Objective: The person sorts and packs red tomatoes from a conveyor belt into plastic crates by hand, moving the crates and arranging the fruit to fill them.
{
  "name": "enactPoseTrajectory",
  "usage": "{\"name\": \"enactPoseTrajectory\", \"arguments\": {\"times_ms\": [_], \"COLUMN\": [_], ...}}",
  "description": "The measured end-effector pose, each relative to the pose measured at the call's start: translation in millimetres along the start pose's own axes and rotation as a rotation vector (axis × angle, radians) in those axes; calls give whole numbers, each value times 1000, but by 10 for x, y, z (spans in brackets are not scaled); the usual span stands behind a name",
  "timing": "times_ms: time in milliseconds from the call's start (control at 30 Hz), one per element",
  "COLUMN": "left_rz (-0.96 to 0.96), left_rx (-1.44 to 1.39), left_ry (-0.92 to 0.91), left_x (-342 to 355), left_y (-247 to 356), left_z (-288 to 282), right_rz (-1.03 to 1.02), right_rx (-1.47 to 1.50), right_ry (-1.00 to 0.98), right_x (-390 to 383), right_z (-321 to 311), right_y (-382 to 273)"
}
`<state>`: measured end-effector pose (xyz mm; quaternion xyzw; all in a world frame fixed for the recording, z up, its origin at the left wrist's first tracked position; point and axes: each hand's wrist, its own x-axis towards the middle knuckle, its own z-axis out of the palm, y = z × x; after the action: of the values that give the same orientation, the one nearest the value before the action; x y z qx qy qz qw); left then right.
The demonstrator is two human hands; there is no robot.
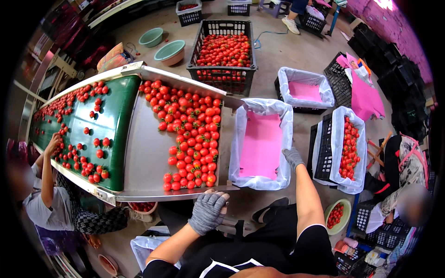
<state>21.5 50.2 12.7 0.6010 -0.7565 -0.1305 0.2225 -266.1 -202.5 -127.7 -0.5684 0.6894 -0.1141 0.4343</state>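
At the tray edge (185,194) rests left hand (207,211).

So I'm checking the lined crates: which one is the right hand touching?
The right hand rests on the empty pink-bottomed crate beside the metal tray.

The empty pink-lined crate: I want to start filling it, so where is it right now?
In the head view the pink-lined crate sits right of centre, beside the steel tray of red tomatoes, with the gloved right hand on its right rim.
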Motion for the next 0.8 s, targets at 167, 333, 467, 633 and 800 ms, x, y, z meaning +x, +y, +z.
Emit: {"name": "enactPoseTrajectory", "arguments": {"times_ms": [167,333,467,633,800], "left_rz": [-39,-59,-24,134,-63], "left_rx": [16,-59,-155,-76,340], "left_ry": [7,21,-103,-50,-13], "left_x": [-26,43,189,838,1780], "left_y": [36,108,172,-36,-843], "left_z": [94,197,-4,-512,-530], "right_rz": [-39,-117,95,44,95], "right_rx": [-74,-34,-198,-108,-135], "right_ry": [-26,-4,53,193,224], "right_x": [16,75,188,143,-38], "right_z": [-16,54,214,293,262], "right_y": [7,185,228,347,61]}}
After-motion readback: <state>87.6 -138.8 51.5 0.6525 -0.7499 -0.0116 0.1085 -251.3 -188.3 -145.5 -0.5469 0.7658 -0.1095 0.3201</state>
